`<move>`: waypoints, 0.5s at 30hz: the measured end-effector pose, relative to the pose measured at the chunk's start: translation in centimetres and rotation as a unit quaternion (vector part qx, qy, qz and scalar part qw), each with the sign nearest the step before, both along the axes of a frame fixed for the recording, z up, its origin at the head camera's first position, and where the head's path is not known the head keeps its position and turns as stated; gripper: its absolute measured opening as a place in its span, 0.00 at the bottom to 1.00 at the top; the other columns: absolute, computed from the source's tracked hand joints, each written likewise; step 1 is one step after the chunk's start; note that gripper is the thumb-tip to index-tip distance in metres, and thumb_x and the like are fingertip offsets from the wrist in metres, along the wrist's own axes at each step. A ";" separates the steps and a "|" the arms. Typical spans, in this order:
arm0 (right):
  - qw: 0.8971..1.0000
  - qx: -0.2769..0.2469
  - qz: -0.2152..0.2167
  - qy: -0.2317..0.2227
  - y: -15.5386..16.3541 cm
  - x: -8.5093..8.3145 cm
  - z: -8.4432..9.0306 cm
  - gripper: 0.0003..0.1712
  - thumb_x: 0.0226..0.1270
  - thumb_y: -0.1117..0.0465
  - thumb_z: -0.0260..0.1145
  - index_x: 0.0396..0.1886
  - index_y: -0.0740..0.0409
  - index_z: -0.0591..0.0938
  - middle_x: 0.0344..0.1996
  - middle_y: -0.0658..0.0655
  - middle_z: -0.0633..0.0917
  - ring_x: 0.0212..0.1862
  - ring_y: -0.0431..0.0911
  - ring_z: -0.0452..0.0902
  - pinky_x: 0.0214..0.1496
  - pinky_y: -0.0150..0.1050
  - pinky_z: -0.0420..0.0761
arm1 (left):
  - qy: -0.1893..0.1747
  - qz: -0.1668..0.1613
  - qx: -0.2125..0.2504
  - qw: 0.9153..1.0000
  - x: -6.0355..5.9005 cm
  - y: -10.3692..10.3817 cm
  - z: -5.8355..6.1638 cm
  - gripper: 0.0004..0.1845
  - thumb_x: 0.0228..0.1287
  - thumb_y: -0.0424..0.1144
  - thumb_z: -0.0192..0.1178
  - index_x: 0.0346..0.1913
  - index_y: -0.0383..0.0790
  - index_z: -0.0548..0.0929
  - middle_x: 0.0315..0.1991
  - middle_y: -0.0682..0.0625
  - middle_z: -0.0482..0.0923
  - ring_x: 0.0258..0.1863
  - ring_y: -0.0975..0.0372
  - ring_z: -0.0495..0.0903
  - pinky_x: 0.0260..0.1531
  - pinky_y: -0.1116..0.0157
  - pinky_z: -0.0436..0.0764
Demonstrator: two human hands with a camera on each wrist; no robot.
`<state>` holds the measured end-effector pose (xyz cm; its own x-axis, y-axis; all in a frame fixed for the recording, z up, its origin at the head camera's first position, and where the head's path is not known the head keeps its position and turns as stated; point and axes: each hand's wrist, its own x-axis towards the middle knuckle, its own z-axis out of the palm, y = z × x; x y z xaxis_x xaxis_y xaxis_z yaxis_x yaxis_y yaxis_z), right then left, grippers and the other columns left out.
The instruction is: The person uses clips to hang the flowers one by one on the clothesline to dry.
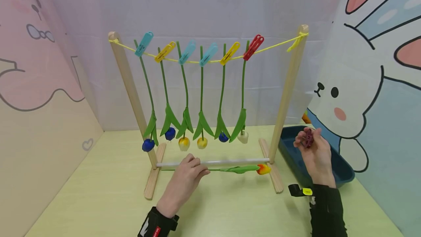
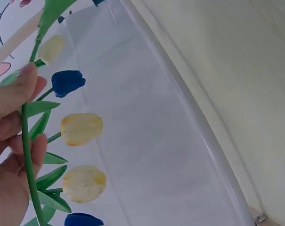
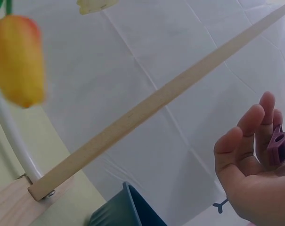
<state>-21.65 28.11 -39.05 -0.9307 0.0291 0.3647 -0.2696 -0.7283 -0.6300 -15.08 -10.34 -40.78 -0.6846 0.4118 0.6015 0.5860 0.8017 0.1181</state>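
Six pegged tulips (image 1: 201,94) hang between wooden posts (image 1: 289,87) beside a tray (image 1: 342,171).

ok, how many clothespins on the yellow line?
6, left to right: teal, yellow, teal, teal, yellow, red. A seventh, purple clothespin, is in the right hand.

Six clothespins were clipped to the one yellow string (image 1: 210,60): three blue (image 1: 144,44), two yellow (image 1: 165,51) and one red (image 1: 253,46). A seventh clothespin, purple (image 1: 308,138), sat in the right hand (image 1: 314,153). Six tulips hung from the pins: three with blue heads (image 1: 148,145), two with yellow heads (image 1: 184,143) and one with a white head (image 1: 243,136). A seventh tulip (image 1: 243,169), orange-headed, was in the left hand (image 1: 185,182). There were two wooden posts (image 1: 131,90), one white crossbar (image 1: 236,161), one dark blue tray (image 1: 342,173) and one bench (image 1: 98,200). Two hands were in view.
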 end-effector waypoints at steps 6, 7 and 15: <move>1.000 0.006 -0.005 0.001 0.0 0.1 0.1 0.19 0.81 0.53 0.49 0.52 0.65 0.75 0.39 0.59 0.84 0.40 0.49 0.80 0.44 0.37 0.83 | 0.137 0.024 -0.044 0.989 -0.1 -0.1 0.2 0.05 0.54 0.47 0.75 0.30 0.54 0.89 0.19 0.62 0.79 0.27 0.65 0.62 0.36 0.67 0.67; 1.000 0.005 -0.005 0.001 0.0 0.1 0.1 0.19 0.81 0.53 0.49 0.52 0.65 0.76 0.39 0.59 0.84 0.40 0.49 0.80 0.44 0.37 0.83 | 0.153 0.029 -0.049 0.987 -0.1 -0.2 0.2 0.06 0.53 0.48 0.75 0.30 0.54 0.89 0.18 0.62 0.79 0.27 0.64 0.62 0.36 0.66 0.67; 0.999 0.019 -0.028 -0.009 0.0 0.1 0.0 0.20 0.80 0.52 0.50 0.54 0.64 0.76 0.42 0.55 0.82 0.42 0.47 0.77 0.44 0.36 0.80 | 0.178 0.036 0.014 0.983 -0.1 -0.2 0.4 0.07 0.47 0.45 0.76 0.30 0.51 0.90 0.17 0.60 0.83 0.23 0.65 0.64 0.26 0.70 0.64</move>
<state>-21.55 28.15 -39.07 -0.9342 0.0672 0.3505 -0.2978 -0.6879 -0.6619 -15.13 -10.52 -40.42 -0.4553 0.3499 0.8187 0.5361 0.8419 -0.0617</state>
